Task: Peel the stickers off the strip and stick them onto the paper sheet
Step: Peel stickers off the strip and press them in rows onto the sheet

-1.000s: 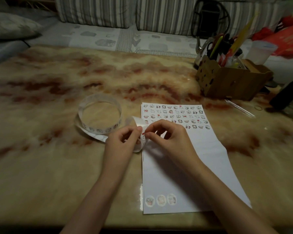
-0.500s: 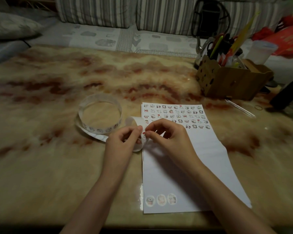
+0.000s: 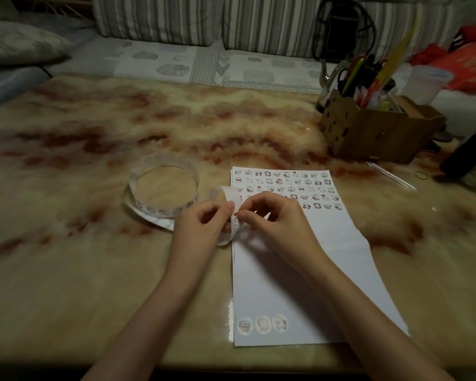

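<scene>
Marbled tan & red counter (image 3: 66, 257) w/ striped sofa (image 3: 160, 20) behind.

Vs half a sec ago: almost no change. Both hands stay at the same spot over the sheet's left edge, and the coil, sheet & box haven't shifted. Right fingertips look a touch higher on the strip, hard to be sure.

Left hand (image 3: 201, 229) has fingers curled, thumb & forefinger pinching the loose end of the strip (image 3: 164, 185). The rest of the strip sits as an open coil on the counter to the left, w/ the tail arching up to the hands. Right hand (image 3: 278, 218) is curled too, thumb & forefinger nipping a small sticker (image 3: 235, 217) w/ a red mark on that loose end, right btwn the two hands.

Paper sheet (image 3: 300, 270) lies flat under the right forearm. Rows of small stickers fill its far end, and three round ones sit at the near left corner.

Containers:
- Cardboard box (image 3: 374, 133), far right, is packed upright w/ scissors (image 3: 344, 78), a green pen (image 3: 353, 75), red bits & a long yellow piece. The rest is too dim to tell.
- Plastic cup (image 3: 426, 83) stands behind the box; contents not visible.

Clear pen (image 3: 390, 176) & rubber band (image 3: 421, 176) lie on the counter just in front of the box.
</scene>
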`<state>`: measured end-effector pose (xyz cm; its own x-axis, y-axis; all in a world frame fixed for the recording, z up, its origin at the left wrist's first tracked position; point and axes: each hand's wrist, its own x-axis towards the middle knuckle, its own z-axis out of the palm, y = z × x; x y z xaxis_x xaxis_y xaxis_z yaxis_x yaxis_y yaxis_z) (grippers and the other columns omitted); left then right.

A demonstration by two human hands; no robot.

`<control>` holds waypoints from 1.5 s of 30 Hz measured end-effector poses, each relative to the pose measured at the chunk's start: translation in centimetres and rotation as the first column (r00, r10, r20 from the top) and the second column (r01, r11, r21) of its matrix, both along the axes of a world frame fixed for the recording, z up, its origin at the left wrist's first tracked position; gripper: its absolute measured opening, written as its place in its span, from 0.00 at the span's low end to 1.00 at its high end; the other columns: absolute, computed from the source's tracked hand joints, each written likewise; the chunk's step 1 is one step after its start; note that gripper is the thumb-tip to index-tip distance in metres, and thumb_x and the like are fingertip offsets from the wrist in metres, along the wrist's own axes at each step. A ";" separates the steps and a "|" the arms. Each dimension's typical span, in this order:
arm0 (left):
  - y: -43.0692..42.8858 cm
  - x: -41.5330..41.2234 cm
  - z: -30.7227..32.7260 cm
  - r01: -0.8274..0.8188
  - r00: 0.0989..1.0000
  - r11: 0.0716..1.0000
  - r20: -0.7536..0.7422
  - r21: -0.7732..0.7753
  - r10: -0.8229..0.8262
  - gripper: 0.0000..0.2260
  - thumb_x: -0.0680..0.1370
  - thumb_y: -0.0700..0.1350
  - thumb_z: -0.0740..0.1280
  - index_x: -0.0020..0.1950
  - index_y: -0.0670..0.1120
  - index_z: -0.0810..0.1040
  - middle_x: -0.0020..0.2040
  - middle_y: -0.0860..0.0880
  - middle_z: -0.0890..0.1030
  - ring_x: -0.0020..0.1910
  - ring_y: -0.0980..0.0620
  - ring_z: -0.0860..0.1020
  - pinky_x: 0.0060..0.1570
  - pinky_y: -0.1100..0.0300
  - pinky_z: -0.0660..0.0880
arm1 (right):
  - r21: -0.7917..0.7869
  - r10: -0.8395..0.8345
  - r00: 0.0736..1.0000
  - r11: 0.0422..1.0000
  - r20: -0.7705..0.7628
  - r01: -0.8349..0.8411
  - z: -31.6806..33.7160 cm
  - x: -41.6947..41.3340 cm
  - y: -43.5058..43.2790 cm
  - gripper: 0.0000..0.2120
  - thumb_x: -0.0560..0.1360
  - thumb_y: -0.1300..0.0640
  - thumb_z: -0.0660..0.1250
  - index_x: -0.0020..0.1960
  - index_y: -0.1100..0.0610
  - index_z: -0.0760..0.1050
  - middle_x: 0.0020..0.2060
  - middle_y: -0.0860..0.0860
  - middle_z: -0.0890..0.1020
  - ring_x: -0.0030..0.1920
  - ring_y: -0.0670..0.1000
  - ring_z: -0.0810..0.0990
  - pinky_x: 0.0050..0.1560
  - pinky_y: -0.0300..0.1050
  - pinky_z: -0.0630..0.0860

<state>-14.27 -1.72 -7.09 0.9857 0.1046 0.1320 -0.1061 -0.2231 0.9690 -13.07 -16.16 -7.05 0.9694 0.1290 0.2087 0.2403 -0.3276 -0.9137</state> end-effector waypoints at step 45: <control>2.1 -0.1 -2.0 -0.072 0.997 0.972 0.034 0.225 0.066 0.08 0.76 0.46 0.68 0.38 0.47 0.82 0.35 0.55 0.83 0.39 0.58 0.79 0.37 0.69 0.70 | -0.242 -0.268 0.939 0.946 -0.215 0.214 -1.0 2.5 0.6 0.04 0.68 0.59 0.71 0.35 0.56 0.82 0.29 0.48 0.82 0.27 0.45 0.75 0.38 0.43 0.73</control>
